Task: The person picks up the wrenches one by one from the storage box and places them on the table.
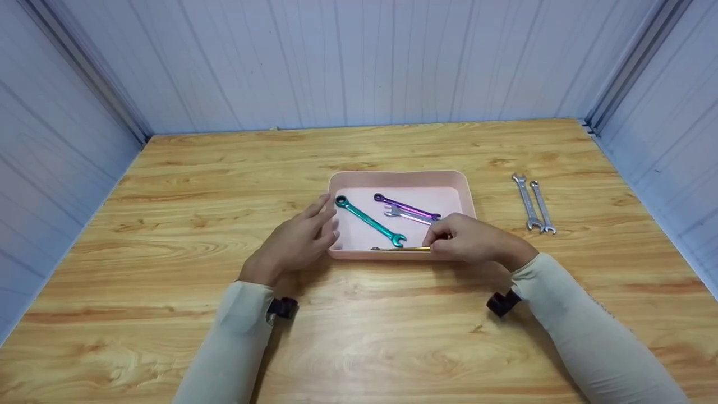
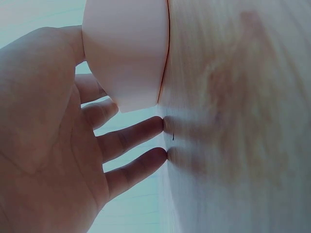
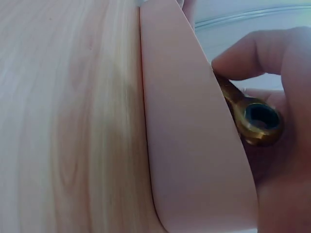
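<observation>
Right hand [image 1: 468, 240] pinches ring end of gold wrench [image 1: 399, 248], which lies along near wall inside pink tray [image 1: 397, 179]. Left hand [image 1: 294, 241] spread, fingers relaxed, beside tray's left corner, fingertips [image 2: 158, 155] on wooden table [image 1: 168, 224]. Teal wrench [image 1: 370, 221], purple wrench [image 1: 406, 206], small silver wrench [image 1: 406, 214] in tray. 2 silver wrenches [image 1: 534, 203] well right.

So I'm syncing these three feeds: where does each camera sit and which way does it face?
Head: looks forward and down at the wooden table; left hand, right hand and both sleeves show.
Left wrist: beside the open left hand, facing the pink tray.
Right wrist: low by the tray wall, facing the gold wrench in the right hand's grip.
All views share the tray.
</observation>
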A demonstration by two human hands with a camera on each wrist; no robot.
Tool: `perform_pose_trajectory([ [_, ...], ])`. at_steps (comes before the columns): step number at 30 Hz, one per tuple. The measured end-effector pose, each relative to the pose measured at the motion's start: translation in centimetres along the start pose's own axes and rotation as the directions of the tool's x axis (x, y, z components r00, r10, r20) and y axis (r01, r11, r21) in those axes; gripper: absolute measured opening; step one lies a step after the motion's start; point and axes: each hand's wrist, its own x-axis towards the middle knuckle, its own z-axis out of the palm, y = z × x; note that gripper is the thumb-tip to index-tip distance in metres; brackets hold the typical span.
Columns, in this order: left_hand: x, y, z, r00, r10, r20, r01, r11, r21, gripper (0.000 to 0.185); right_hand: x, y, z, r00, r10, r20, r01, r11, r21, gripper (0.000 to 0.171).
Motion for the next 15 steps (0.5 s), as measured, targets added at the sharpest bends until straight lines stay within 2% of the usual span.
perform_pose_trajectory([
  [11,-0.05,-0.12,-0.02,0.999,0.040,-0.009,-0.040,0.999,-0.002,0.058,0.20,-0.01,0.30,1.000,0.006,-0.030,-0.006,1.000,-0.001,0.018],
  [15,-0.07,-0.13,0.02,0.999,0.035,-0.012,-0.035,0.999,-0.008,0.056,0.26,0.02,0.39,0.999,0.014,-0.042,-0.013,1.000,0.013,0.019],
])
